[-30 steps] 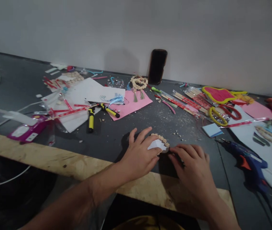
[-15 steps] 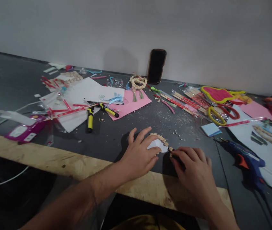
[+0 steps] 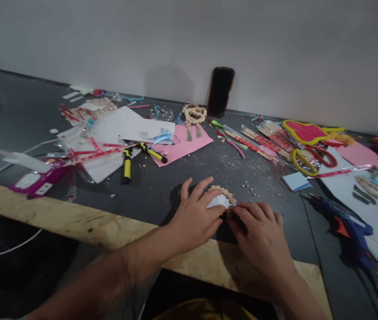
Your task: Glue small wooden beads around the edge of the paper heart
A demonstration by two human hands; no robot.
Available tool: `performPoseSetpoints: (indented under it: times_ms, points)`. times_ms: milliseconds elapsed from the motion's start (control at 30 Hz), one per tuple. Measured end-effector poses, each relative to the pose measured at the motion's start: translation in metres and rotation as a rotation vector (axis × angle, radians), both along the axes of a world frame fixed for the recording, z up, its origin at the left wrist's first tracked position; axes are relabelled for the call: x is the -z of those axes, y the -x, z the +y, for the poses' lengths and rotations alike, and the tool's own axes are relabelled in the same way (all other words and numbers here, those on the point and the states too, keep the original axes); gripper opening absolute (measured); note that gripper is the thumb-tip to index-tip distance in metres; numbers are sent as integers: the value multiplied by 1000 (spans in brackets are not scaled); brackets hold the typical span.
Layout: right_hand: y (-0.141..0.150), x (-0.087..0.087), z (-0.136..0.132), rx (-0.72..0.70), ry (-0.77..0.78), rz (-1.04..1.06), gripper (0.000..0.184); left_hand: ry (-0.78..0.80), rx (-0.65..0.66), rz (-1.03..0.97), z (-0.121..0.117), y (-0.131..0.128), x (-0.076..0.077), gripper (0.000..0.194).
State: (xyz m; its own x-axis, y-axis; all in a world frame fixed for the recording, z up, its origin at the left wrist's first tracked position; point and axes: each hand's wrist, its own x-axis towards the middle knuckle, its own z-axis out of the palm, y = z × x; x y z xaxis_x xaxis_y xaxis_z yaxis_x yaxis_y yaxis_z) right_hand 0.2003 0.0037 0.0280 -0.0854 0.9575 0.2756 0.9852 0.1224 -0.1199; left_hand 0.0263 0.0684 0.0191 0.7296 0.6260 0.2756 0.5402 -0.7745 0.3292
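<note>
While the bead-edged white piece (image 3: 217,201) is held against the dark tabletop (image 3: 162,186) under the spread fingers of the left hand (image 3: 194,217), its right side is met by the bunched right hand (image 3: 263,231); whether anything is gripped there cannot be told. Markings on the purple pack (image 3: 38,179) cannot be read.

White piece (image 3: 216,202), small, looks flat, rounded outline, partly hidden under left hand (image 3: 192,218), fingers and thumb on it. Lies low on dark tabletop (image 3: 269,178), near its wooden front edge. Beige nubby trim (image 3: 228,194) curves along far and right rim. Right hand (image 3: 262,229) has fingertips at near-right rim; contact spot too hidden to read. Loose small bits (image 3: 249,188) lie just beyond, to right.
</note>
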Motion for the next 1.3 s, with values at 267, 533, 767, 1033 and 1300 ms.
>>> performPoseSetpoints:
  times_ms: [267,533,767,1033,1300]
  points:
    - [-1,2,0,-1,-5,4,12,-1,-5,0,0,0,-1,20]
    - [2,-1,1,6,-17,-7,12,0,-6,1,-1,0,-1,21]
    - [5,-4,1,32,-8,-41,8,1,-9,9,-1,0,0,21]
    - [7,-4,2,34,1,-57,7,-7,-7,-3,-1,-1,0,21]
    - [3,1,-1,4,4,-12,13,-3,-5,-10,-1,-1,-1,22]
